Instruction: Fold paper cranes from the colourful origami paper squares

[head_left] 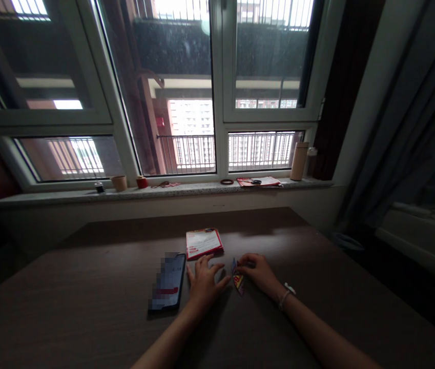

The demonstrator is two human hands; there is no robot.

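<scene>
A small folded piece of coloured paper (237,281), printed in red, yellow and blue, stands on the brown table between my hands. My right hand (257,271) pinches its upper right edge between thumb and fingertips; a pale bracelet circles that wrist. Just left of the paper, my left hand (205,281) is open, fingers spread and low over the table. Its thumb points toward the paper, with a small gap between them. Beyond my left fingertips lies a stack of red-edged printed sheets (204,243). A dark smartphone (168,282) rests left of my left hand, its screen partly blurred out.
The brown table (86,287) reaches toward the window wall. Along the stone sill (198,190) stand a paper cup (119,183), a red container (142,182) and a tan bottle (299,161). Scissors (256,182) lie there on printed papers (269,181). A grey curtain (394,113) hangs at right.
</scene>
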